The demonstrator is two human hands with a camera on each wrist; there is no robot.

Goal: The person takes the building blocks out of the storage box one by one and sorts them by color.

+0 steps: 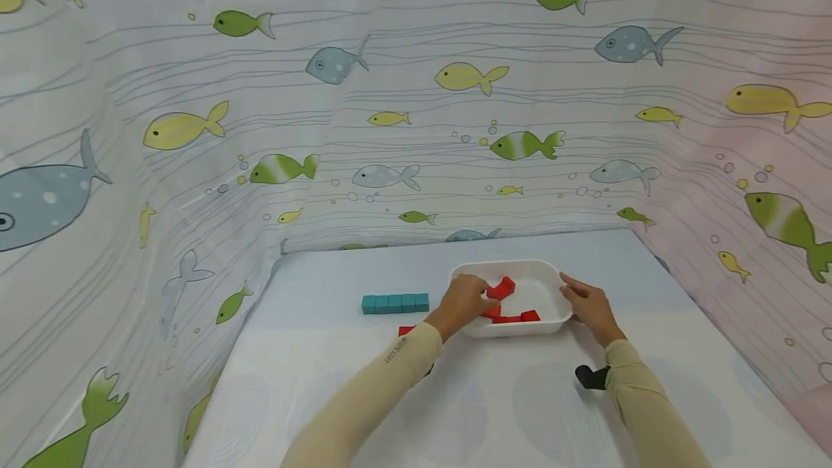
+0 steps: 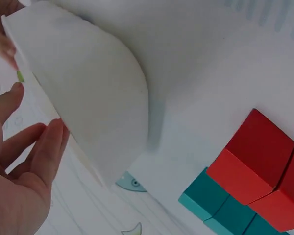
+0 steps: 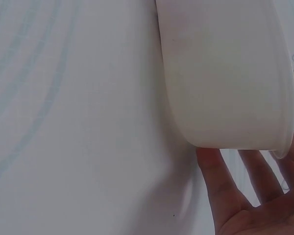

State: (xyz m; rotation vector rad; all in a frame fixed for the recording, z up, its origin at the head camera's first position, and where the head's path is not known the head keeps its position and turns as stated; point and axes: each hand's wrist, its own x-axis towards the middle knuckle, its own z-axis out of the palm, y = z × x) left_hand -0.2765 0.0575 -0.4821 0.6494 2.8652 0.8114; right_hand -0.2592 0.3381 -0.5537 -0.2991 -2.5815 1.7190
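Observation:
A white plastic tray (image 1: 549, 298) stands on the table with several red blocks inside, a notched one (image 1: 502, 288) among them. My left hand (image 1: 463, 302) reaches over the tray's left end, its fingers close to the red blocks. In the left wrist view the fingers (image 2: 48, 147) are spread apart beside the rim, and no block shows between them. My right hand (image 1: 590, 303) holds the tray's right end. The right wrist view shows its fingers (image 3: 218, 178) against the end wall, under the rim.
Left of the tray lies a row of teal cubes (image 1: 395, 303). Red blocks (image 2: 259, 152) sit in front of that row, partly covered by my left forearm in the head view. Fish-printed cloth (image 1: 390, 92) walls the table's back and sides.

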